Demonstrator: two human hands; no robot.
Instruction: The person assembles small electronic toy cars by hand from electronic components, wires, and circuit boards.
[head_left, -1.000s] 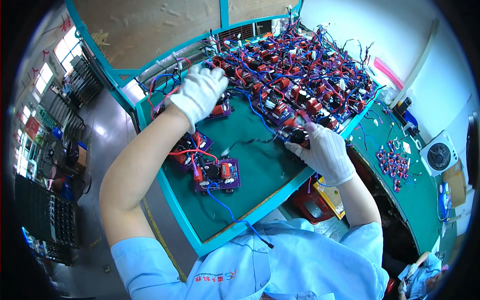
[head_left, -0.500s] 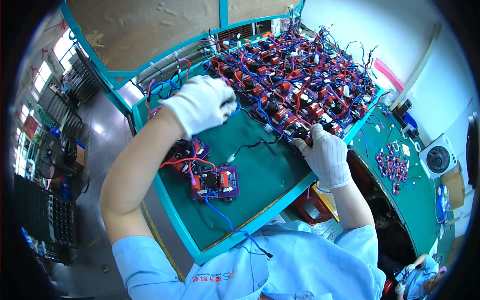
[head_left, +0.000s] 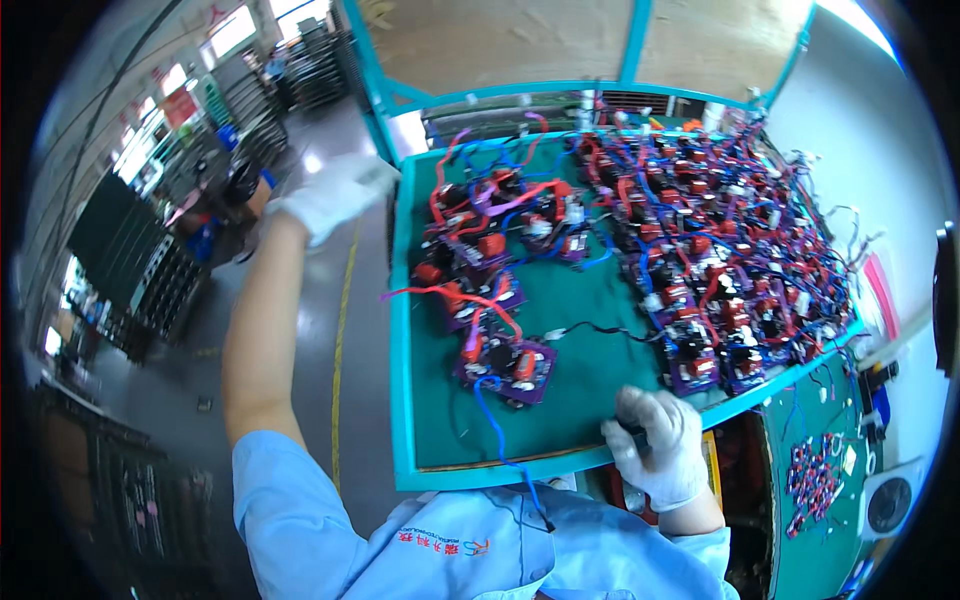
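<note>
My left hand (head_left: 335,198), in a white glove, is out past the left edge of the green-topped table (head_left: 585,335), apart from the boards. Motion smears its fingers, so their grip is unclear. Over the table's front edge is my right hand (head_left: 662,450), also gloved, with thumb and bent fingers apart and nothing visible between them. Nearest to it is a purple circuit board (head_left: 690,372) at the front of the dense group. Another purple circuit board (head_left: 540,378) with red parts lies front left, its blue wire (head_left: 497,425) hanging over the edge.
Several wired boards (head_left: 725,250) crowd the table's right half, and a few more boards (head_left: 480,240) lie along its left side. A teal frame (head_left: 635,45) with panels rises behind. To the right, a lower green bench (head_left: 810,405) carries small boards (head_left: 815,480) and a fan (head_left: 890,505).
The view has swung left. My left hand has gone from above the boards to beyond the table's left edge. My right hand has come off the boards to the front edge.
</note>
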